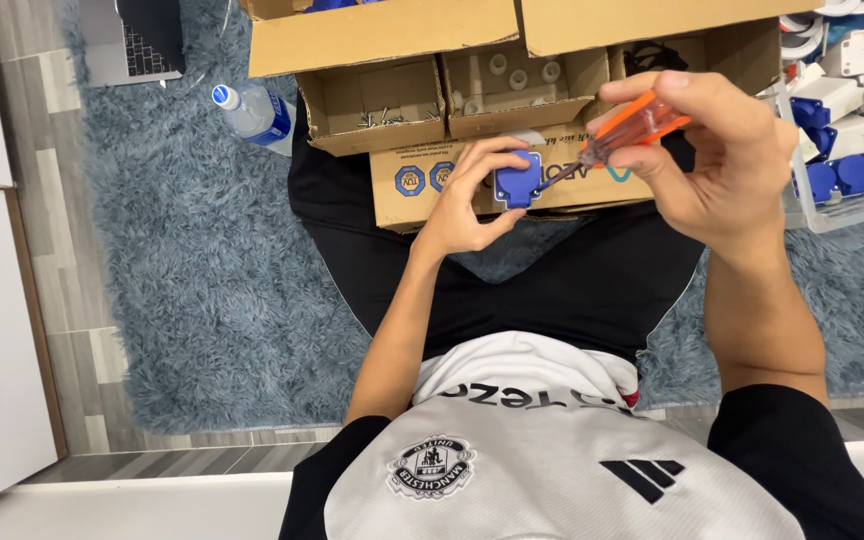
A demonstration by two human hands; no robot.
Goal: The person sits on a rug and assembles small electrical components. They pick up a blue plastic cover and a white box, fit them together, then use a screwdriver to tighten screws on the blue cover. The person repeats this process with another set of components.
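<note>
Blue plastic socket part (518,180) sits clamped in the left hand (467,200), fingers wrapped around its edges so the face stays turned toward the tool. The right hand (717,155) is closed around an orange-handled screwdriver (627,128), its shaft angled down and left so the tip meets the part — a hold that steadies both pieces above the lap. Beyond the hands, a cardboard box (472,95) divides small hardware into compartments. A clear bin (842,205) of blue and white parts stands at far right; a water bottle (254,110) lies on the grey rug (202,280).
</note>
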